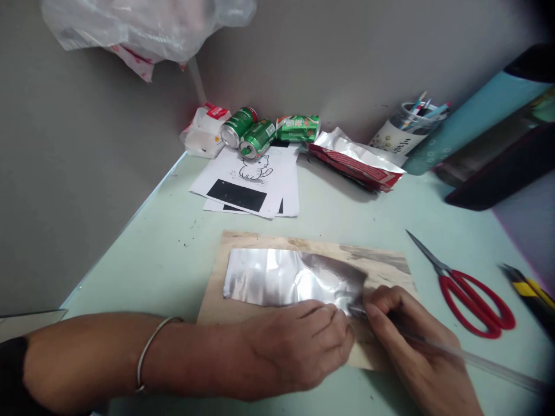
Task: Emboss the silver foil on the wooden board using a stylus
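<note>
A shiny silver metal sheet (269, 277), slightly crumpled, lies on a thin wooden board (243, 240). Its right end curls up and looks darker. My left hand (303, 346) is closed at the sheet's lower edge, fingers curled and pressed together on it. At the right end, my right hand (420, 341) pinches close to the sheet's corner. A long, thin, see-through strip (503, 367) runs from inside the right hand toward the lower right; its kind is blurred. What lies under the left fingers is hidden.
Red-handled scissors (472, 300) and a yellow-black cutter (526, 292) lie to the right. Behind are printed sheets (255, 173), green cans (258, 138), a red-silver packet (355, 162), a pen cup (403, 127) and a blue bottle (477, 115). A plastic bag (151, 29) hangs above.
</note>
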Demonstrator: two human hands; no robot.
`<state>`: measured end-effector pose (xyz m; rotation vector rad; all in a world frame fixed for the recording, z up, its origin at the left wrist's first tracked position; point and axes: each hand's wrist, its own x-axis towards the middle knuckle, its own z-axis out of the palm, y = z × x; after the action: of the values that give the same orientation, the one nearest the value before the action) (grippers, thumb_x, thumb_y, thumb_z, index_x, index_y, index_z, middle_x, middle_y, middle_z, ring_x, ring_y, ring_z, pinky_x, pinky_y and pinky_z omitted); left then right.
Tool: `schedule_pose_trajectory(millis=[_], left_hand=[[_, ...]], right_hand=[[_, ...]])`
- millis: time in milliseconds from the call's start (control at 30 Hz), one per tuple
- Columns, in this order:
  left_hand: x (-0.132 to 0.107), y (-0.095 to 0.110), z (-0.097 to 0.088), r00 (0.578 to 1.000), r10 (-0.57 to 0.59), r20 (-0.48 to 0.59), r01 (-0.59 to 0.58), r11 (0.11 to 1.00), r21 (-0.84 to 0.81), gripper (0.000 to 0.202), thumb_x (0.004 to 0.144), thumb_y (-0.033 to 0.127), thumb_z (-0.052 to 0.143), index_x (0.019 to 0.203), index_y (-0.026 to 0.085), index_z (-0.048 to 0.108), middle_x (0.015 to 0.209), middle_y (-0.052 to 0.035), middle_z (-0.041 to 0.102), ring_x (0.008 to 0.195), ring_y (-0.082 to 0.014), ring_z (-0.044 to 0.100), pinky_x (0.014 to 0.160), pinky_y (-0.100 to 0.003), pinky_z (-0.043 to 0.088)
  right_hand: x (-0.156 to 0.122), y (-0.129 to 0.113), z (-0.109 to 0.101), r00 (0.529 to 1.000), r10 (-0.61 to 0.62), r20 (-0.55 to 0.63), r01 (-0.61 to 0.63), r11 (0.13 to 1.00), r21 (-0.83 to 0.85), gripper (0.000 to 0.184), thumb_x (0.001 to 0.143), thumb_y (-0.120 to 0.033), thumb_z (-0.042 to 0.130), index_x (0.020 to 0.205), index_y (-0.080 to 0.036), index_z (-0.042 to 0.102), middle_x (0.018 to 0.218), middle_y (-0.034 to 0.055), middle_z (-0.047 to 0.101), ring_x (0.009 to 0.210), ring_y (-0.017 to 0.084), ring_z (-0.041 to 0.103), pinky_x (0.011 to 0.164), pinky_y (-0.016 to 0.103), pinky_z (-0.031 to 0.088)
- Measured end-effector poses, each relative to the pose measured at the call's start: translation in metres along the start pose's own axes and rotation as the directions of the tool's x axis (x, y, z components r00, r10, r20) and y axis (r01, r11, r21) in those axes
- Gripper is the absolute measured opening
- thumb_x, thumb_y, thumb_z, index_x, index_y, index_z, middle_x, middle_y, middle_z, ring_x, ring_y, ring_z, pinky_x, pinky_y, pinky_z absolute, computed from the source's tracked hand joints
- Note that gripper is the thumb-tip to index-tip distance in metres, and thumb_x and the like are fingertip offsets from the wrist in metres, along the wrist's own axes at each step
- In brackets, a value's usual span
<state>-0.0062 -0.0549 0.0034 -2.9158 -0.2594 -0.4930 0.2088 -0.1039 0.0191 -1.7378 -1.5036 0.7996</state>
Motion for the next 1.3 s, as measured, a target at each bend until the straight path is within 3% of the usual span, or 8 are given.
schedule_pose_trajectory(millis=[133,467,700,967,1167,1300], left_hand=[[0.0,0.0,-0.001,0.999,0.007,-0.051,-0.011,0.998,-0.068,0.032,0.103,0.013,0.051,0.131,0.001,0.061,0.128,-0.0173,0.064,0.112,-0.0225,0.063,0.107,-0.038,0.044],[0.0,0.001,0.002,0.999,0.009,-0.052,-0.013,0.996,-0.085,0.033,0.104,0.012,0.046,0.13,0.001,0.061,0.129,-0.0186,0.064,0.112,-0.0224,0.063,0.107,-0.038,0.045],[-0.001,0.001,0.003,0.998,0.003,-0.067,-0.009,0.996,-0.085,0.031,0.102,0.013,0.053,0.129,0.001,0.062,0.127,-0.0185,0.065,0.111,-0.0227,0.062,0.106,-0.037,0.047],[0.0,0.0,0.002,0.998,0.005,-0.064,-0.011,0.996,-0.091,0.031,0.102,0.013,0.054,0.129,0.0,0.062,0.127,-0.0198,0.064,0.111,-0.0229,0.063,0.107,-0.038,0.046],[0.0,-0.001,0.0,0.998,0.011,-0.057,-0.016,0.995,-0.101,0.031,0.102,0.012,0.052,0.129,0.001,0.063,0.128,-0.019,0.064,0.113,-0.0229,0.063,0.107,-0.037,0.046],[0.001,-0.001,-0.001,0.999,0.008,-0.051,-0.013,0.995,-0.099,0.031,0.102,0.013,0.054,0.13,0.001,0.062,0.128,-0.0195,0.064,0.114,-0.0235,0.063,0.107,-0.038,0.046]], right_hand=[[0.001,0.004,-0.001,0.997,-0.05,0.05,0.051,0.998,-0.026,0.025,0.097,-0.031,0.057,0.074,-0.025,0.048,0.069,-0.0038,0.051,0.062,0.014,0.048,0.056,0.024,0.041],[0.003,0.009,-0.003,0.99,-0.129,0.062,0.129,0.992,-0.001,0.027,0.099,-0.029,0.056,0.074,-0.025,0.046,0.068,-0.0046,0.049,0.06,0.013,0.046,0.052,0.022,0.04],[0.005,0.004,-0.005,0.999,-0.04,0.009,0.039,0.997,0.066,0.027,0.096,-0.033,0.059,0.072,-0.025,0.05,0.067,-0.0034,0.052,0.06,0.014,0.047,0.052,0.022,0.041],[0.005,0.002,-0.006,1.0,-0.02,-0.017,0.022,0.996,0.083,0.028,0.095,-0.034,0.061,0.07,-0.024,0.051,0.067,-0.0022,0.054,0.062,0.015,0.05,0.055,0.022,0.042],[0.006,0.013,-0.009,0.984,0.144,-0.103,-0.123,0.975,0.186,0.025,0.092,-0.041,0.065,0.076,-0.025,0.054,0.073,-0.0024,0.058,0.065,0.015,0.053,0.058,0.022,0.042],[0.005,0.005,-0.003,0.99,0.074,-0.119,-0.058,0.99,0.129,0.024,0.09,-0.038,0.066,0.074,-0.025,0.055,0.072,-0.0023,0.057,0.064,0.015,0.053,0.057,0.022,0.044]])
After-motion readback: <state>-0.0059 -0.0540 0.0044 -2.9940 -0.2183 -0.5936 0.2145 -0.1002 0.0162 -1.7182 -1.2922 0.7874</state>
